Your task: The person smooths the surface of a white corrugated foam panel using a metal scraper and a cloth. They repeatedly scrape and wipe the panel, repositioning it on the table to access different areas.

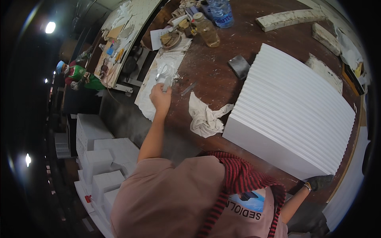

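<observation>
White block (293, 113), cloth (205, 119) beside (crumpled), bottles (207, 34)

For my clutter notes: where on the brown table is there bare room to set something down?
The brown table is bare between the blue plastic bottle, the dark block and the white ribbed stack; another patch lies between that block and the crumpled cloth. Crowded: around the capped bottle, and beyond the stack among crusted strips.

Left grip (161, 98) on blade (167, 82), right (320, 182) by white stack (293, 109)
</observation>
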Demonstrator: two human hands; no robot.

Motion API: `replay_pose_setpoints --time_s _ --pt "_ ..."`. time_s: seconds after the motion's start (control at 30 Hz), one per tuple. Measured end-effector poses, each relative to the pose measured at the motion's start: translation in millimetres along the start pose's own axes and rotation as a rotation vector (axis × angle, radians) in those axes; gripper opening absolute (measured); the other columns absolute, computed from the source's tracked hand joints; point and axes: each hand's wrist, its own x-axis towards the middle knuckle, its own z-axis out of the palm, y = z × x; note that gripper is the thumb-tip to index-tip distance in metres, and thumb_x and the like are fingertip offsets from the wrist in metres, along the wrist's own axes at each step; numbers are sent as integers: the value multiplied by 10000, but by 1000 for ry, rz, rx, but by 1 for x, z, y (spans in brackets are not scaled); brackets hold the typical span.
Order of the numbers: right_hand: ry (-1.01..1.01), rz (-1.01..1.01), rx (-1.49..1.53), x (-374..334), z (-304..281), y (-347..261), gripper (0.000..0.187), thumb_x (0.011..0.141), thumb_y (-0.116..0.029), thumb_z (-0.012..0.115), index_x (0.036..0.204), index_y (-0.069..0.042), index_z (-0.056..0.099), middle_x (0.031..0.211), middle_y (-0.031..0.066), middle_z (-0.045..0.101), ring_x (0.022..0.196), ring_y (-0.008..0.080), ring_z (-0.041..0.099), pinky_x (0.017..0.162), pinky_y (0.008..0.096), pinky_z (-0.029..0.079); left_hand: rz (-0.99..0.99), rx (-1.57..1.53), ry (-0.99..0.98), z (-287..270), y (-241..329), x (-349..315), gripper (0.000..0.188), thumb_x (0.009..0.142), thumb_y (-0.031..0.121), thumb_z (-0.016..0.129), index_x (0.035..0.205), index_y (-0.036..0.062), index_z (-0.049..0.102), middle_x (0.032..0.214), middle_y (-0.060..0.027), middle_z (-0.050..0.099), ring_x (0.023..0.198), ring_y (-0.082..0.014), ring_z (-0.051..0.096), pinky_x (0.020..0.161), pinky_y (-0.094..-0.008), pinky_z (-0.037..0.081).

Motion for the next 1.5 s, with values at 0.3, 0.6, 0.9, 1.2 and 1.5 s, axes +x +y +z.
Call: replay_pose_setpoints --time_s 0.3,0.6,0.9,1.2,1.5 --pt "-92 -122 -400 14 16 -1 480 1058 -194 335 1485 -5 447 1533 141 482 1410 277 457 1213 388 319 8 346 -50 -3 -63 11 462 814 291 769 1216 78 685 1139 -129 680 1100 -334 602 900 -531 450" --pt "-165 -86 -772 7 20 22 493 1054 -179 312 1507 -22 425 1559 139 452 1440 285 420 1242 401 272 903 -281 -632 19 54 -92 544 834 260 771 1299 19 624 1360 -189 600 1242 -384 559 1084 -484 401" --pt "-312 -3 -900 -6 -8 -65 533 1068 -195 250 1571 -43 338 1599 134 400 1469 307 378 1261 418 222 889 -683 -659 -47 213 -31 374 930 115 658 1276 -23 633 1332 -204 627 1222 -323 609 1052 -396 457" --pt "-87 -129 -107 -34 -27 -44 456 1059 -305 447 1307 60 563 1256 305 612 1137 452 595 1009 498 456 1508 -130 -900 4 443 -230 805 892 293 721 1573 72 351 1666 -198 230 1534 -420 209 1227 -596 168" --pt "-401 226 150 -14 -54 -75 423 995 -174 531 1337 75 521 1226 288 625 1136 436 598 1001 483 463 1400 -976 -1134 59 617 -372 447 869 192 748 1285 63 649 1180 -162 646 1168 -350 579 1009 -498 418"
